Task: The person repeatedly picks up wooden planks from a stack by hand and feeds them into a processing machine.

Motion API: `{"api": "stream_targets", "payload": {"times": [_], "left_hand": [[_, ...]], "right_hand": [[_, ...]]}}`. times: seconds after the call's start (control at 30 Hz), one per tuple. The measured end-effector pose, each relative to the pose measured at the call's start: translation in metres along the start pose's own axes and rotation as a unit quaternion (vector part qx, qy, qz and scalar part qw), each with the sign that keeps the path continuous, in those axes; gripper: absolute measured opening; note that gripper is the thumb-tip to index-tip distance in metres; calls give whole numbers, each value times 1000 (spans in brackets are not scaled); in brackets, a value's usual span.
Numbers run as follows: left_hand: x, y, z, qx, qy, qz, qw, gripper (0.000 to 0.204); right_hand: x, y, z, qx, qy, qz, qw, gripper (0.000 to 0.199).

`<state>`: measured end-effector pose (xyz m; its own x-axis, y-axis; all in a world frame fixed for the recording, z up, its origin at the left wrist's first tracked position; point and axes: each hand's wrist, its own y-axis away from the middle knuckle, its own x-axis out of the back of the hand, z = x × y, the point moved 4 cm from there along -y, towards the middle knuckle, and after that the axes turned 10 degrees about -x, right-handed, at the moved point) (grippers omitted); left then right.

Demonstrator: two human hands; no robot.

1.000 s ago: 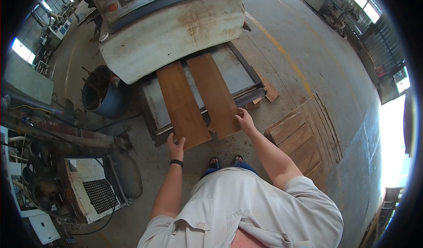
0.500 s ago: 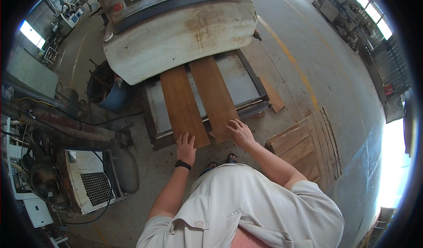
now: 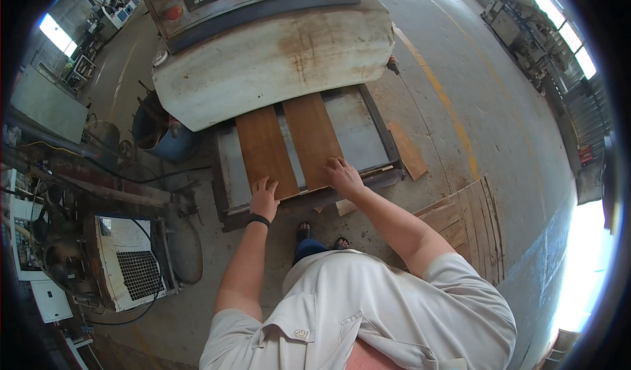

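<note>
Two long brown wooden boards lie side by side on the metal bed (image 3: pixel 368 130) of a machine, their far ends hidden under its pale, stained hood (image 3: pixel 276 64). A narrow gap separates the left board (image 3: pixel 264 146) from the right board (image 3: pixel 312 133). My left hand (image 3: pixel 264 200), with a black band on its wrist, rests at the near end of the left board, its fingers apart on top. My right hand (image 3: pixel 345 178) lies at the near right corner of the right board, fingers extended over its surface. Neither hand wraps around a board.
Above the hood is a control panel (image 3: pixel 250 1) with coloured buttons. A blue drum (image 3: pixel 161 130) stands to the left, near a machine with a mesh grille (image 3: pixel 138 274). Wooden planks (image 3: pixel 470 222) and a loose board (image 3: pixel 407 149) lie on the floor at right.
Both boards have slid farther under the hood, and my hands have moved forward with them. The near ends now lie over the bed instead of overhanging it. My feet have shifted.
</note>
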<state>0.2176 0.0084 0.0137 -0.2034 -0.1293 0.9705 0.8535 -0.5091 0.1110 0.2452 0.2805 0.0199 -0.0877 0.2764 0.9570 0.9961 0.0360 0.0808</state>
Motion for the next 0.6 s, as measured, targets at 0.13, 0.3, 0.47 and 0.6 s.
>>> {"api": "stream_targets", "payload": {"times": [0.13,0.3,0.47,0.6], "left_hand": [[12,-36,-19,-9,-3,4,1000,62],[25,-69,-35,-7,26,-33,999,61],[31,-86,-44,-15,24,-11,1000,60],[35,-102,-56,-20,38,-14,999,61]], "right_hand": [[-5,-44,6,2,-9,15,1000,49],[-1,-91,6,-41,20,-55,997,60],[2,-117,3,-43,13,-24,999,54],[14,-140,-4,-57,16,-38,998,51]]}}
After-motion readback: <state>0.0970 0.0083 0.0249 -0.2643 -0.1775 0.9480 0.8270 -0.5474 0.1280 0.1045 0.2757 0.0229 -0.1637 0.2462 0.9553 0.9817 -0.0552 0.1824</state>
